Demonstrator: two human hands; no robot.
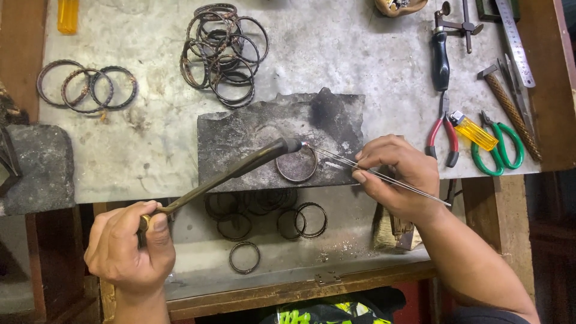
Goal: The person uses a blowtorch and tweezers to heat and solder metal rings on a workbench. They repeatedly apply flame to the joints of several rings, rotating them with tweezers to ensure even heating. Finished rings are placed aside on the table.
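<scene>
Gripping a curved dark torch (240,171), my left hand (129,246) aims its nozzle at a round metal bangle (296,165) on a charred block (240,135); my right hand (396,177) pinches thin wire rods (384,176).

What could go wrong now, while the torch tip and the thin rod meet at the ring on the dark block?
1. The right hand pinches the thin rod close to the torch tip, so heat may reach the fingers.
2. The ring lies loose on the block; a push from the rod could shift it off the joint.
3. A yellow lighter lies among the tools near the block; a stray flame there might be dangerous.
</scene>
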